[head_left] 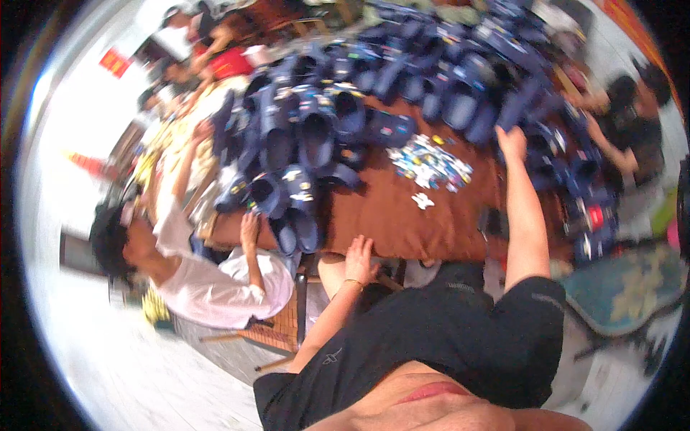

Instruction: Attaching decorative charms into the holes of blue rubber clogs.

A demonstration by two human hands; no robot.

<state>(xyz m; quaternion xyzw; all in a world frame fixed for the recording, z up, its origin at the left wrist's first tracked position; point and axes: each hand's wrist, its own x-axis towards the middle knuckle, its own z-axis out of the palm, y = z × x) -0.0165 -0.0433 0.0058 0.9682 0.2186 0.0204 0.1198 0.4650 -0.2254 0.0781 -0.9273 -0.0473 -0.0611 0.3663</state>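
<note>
My left hand (359,260) rests flat on the near edge of the brown table (402,215), fingers apart, holding nothing. My right arm stretches far across the table; my right hand (512,141) reaches the edge of a heap of dark blue clog shoes (467,86) and touches one, but whether it grips is unclear in the blur. A pile of small colourful shoe charms (430,165) lies on the table between my hands. More dark blue clogs (302,136) are stacked at the left.
A person in a white shirt (215,280) sits at my left with a hand on the clogs. Another person in black (625,129) works at the right. More people sit at the far left end. A patterned cushioned seat (632,287) stands right of me.
</note>
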